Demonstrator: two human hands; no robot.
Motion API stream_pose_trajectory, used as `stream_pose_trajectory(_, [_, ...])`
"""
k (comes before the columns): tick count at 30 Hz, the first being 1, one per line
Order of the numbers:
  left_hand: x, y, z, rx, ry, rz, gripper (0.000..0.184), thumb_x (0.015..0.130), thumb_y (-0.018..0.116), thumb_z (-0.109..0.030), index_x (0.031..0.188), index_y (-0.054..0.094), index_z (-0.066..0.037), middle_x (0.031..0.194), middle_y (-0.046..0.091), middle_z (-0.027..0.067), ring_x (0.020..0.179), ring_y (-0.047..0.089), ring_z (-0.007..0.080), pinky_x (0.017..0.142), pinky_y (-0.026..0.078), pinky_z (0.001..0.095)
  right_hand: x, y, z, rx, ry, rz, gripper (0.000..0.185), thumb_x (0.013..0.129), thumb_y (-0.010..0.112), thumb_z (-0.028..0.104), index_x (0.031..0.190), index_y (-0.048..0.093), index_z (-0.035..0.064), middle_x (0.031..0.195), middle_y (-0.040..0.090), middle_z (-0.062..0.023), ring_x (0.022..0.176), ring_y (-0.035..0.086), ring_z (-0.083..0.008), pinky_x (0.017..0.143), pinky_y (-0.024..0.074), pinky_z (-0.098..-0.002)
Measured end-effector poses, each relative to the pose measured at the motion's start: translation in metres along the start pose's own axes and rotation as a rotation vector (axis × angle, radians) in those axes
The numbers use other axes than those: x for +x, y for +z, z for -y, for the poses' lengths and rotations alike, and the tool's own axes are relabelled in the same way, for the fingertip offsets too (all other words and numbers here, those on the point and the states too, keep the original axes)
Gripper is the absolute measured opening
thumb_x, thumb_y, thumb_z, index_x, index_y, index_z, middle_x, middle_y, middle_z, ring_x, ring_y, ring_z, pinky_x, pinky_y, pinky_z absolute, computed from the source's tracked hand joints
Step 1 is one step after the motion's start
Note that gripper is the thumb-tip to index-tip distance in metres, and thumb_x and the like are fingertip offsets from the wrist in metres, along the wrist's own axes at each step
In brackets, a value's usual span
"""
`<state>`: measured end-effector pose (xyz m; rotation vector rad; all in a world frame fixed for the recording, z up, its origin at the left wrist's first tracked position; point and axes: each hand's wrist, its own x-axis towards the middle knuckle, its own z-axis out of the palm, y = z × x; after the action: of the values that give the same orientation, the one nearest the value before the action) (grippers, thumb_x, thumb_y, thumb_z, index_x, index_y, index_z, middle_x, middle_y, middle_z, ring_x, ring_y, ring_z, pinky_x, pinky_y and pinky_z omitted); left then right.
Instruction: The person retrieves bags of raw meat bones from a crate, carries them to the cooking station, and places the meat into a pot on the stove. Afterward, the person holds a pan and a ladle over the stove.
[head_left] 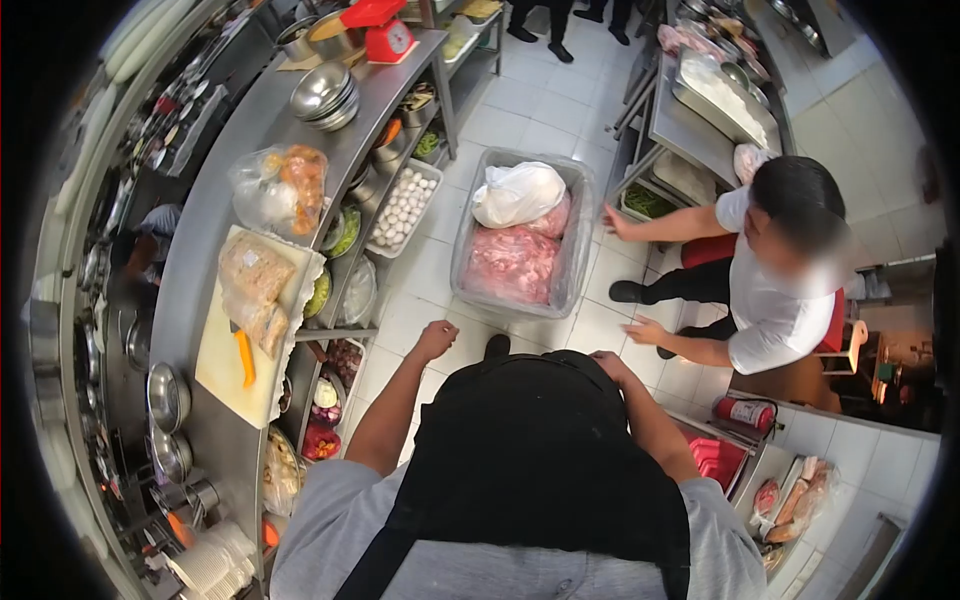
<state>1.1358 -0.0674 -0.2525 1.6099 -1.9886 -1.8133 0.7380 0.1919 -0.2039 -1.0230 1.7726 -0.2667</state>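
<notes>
My left hand [435,341] hangs over the floor with its fingers curled in, and nothing shows in it. It is nearest to the near left corner of a large grey tub [463,287], apart from it. Inside the tub lie plastic-wrapped pink raw meat [510,265] and a white plastic bag [519,194] on top. At the side of my black apron [530,450] is my right hand [609,366]. The apron partly hides its fingers, so I cannot make out whether it grips the cloth.
A seated co-worker [785,290] at the right reaches toward the tub with both arms. Along the left runs a steel counter [200,290] bearing a cutting board [215,360], an orange-handled knife [245,358] and bagged food. An egg tray [405,210] juts from its shelf. A fire extinguisher [743,411] stands right.
</notes>
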Motion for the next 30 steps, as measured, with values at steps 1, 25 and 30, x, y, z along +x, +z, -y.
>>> stream_pose_trajectory(1, [-0.004,-0.009,0.000,-0.071,0.032,-0.052,0.033,0.086,0.062,-0.032,0.095,0.067,0.000,0.077,0.068,0.0110,0.068,0.065,0.0180,0.063,0.052,0.0323,0.011,-0.005,0.011,-0.019,-0.016,0.007,0.036,0.085,0.057,0.032,0.106,0.069,0.0053,0.105,0.068,-0.0154,0.099,0.064,-0.0295,0.090,0.0482,-0.0355])
stream_pose_trajectory(25, [-0.065,0.156,-0.070,-0.296,-0.421,-0.454,0.031,0.088,0.060,-0.030,0.096,0.067,-0.001,0.094,0.068,0.0182,0.091,0.065,0.0312,0.080,0.050,0.0372,0.379,-0.152,0.285,-0.978,-0.673,-0.171,0.071,0.079,0.068,0.044,0.126,0.051,-0.0063,0.119,0.059,-0.0248,0.115,0.055,-0.0386,0.098,0.0427,-0.0402])
stream_pose_trajectory(30, [-0.130,0.208,-0.014,-0.787,-0.776,-0.666,0.030,0.089,0.061,-0.028,0.097,0.065,0.000,0.083,0.068,0.0116,0.070,0.065,0.0183,0.059,0.052,0.0320,0.408,-0.220,0.349,-0.220,-0.271,0.344,0.049,0.083,0.064,0.043,0.102,0.065,-0.0017,0.093,0.069,-0.0103,0.084,0.063,-0.0187,0.070,0.0499,-0.0328])
